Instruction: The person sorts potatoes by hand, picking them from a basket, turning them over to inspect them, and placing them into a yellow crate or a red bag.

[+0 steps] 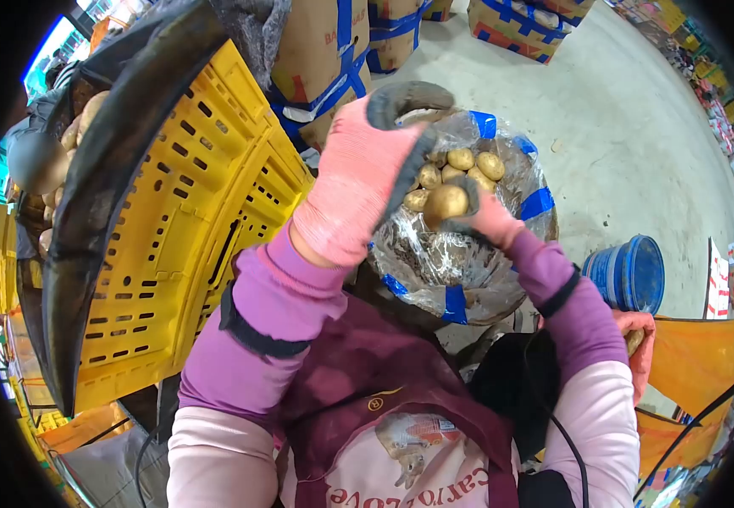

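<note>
We have a potato (446,204) in our right hand (490,218), over the round tub (490,275) and near the little pile of potatoes (461,159) inside it. It should feel hard and a bit heavy for its size, and it won't squash. The skin looks smooth, so it may slide a little if we hold it too loosely, and a drop could bruise it. The best place to hold it is around its fat middle, with the thumb on one side and the fingers on the other. It is round and yellow-brown, with a bit of shine. Our right hand is closed around its side, in a glove with dark finger ends. We can't tell if the potato touches the pile below. Our left hand (358,173) is up close to us, its fingers bent in a wide curve, and we see nothing held in it. Clear plastic lines the tub, with bits of blue tape (538,203) around the rim. To our left stands a big yellow crate (172,216), tipped over sideways in our view. To our right is a blue bucket (645,275), and cardboard boxes (312,51) stand farther off on the pale floor (638,144).
</note>
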